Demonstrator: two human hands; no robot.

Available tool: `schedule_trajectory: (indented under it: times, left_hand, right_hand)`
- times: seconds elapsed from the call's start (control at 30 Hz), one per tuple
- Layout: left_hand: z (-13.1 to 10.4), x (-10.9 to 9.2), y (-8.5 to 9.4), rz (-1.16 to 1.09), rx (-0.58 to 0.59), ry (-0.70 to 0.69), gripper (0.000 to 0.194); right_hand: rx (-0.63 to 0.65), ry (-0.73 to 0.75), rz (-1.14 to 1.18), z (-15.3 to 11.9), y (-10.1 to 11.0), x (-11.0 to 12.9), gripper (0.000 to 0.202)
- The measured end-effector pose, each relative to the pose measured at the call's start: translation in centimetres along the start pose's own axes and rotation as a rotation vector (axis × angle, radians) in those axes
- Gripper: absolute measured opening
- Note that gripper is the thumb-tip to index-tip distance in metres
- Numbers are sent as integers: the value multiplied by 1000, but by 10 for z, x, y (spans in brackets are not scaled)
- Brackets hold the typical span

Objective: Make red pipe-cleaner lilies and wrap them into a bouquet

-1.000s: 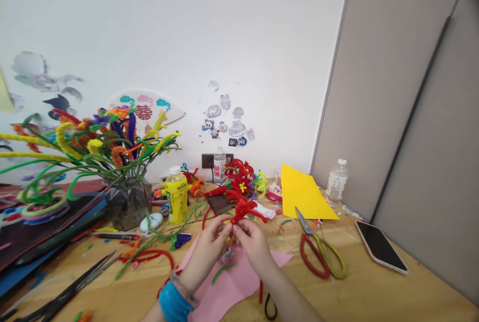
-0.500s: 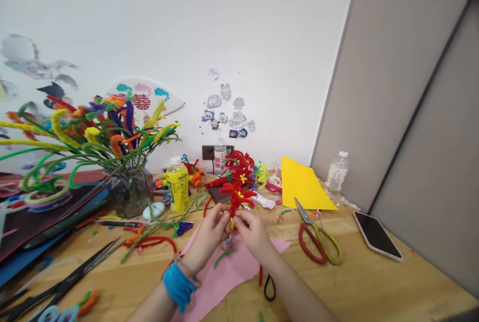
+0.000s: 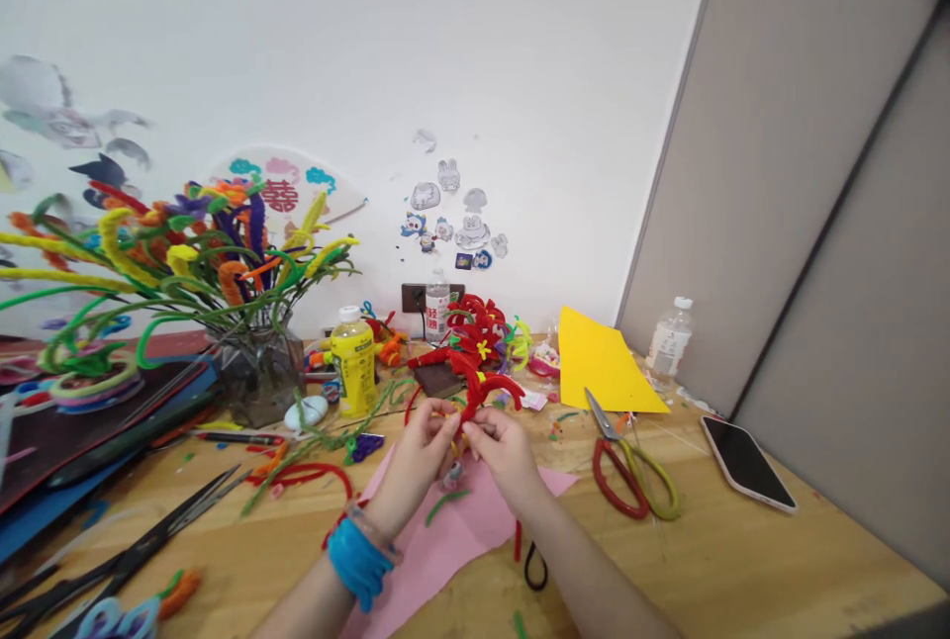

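A red pipe-cleaner flower (image 3: 475, 390) with a bit of yellow at its centre is pinched at its base between both hands. My left hand (image 3: 425, 441) grips it from the left, thumb and fingers closed. On the other side my right hand (image 3: 499, 443) closes thumb and forefinger on the same base. Under the hands lies a torn-edged sheet of pink paper (image 3: 445, 550), with a short green pipe-cleaner piece (image 3: 447, 505) on it. Behind the held flower stands a bunch of red pipe-cleaner flowers (image 3: 479, 327). A blue band circles my left wrist.
Scissors with red and yellow handles (image 3: 619, 466) and a phone (image 3: 748, 463) lie at right, near yellow paper (image 3: 605, 362). Black scissors (image 3: 141, 555) lie at left. A glass vase (image 3: 259, 372) of pipe-cleaner flowers and a yellow bottle (image 3: 352, 362) stand at the back left.
The held red flower has turned and tipped to the right, its petals now pointing further right. My hands stay in nearly the same place, both still gripping its base.
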State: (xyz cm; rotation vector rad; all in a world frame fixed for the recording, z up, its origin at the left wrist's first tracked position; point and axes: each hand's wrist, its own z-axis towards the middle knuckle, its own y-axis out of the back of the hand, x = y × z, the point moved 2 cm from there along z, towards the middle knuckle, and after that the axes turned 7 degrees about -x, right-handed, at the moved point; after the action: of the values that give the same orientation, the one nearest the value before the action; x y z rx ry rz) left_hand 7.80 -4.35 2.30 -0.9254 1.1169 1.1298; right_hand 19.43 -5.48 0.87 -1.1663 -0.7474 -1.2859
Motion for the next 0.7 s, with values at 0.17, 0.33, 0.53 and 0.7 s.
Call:
schedule_trajectory:
  times: [0.17,0.33,0.53,0.7]
  left_hand:
    - [-7,0,-1,359,-148,-357,12]
    - [-7,-1,-3,422,-180,-377,16]
    - [-4,-1,1,408,-234,-355,14]
    - [-6,8,3,578,-229,-528,13]
  right_hand:
    - [-103,16,-15,5,1,-6,29]
    - [-88,4,16,5,0,-3,29]
    - [-72,11,26,2,-1,2,26]
    - [-102,16,16,4,0,-1,26]
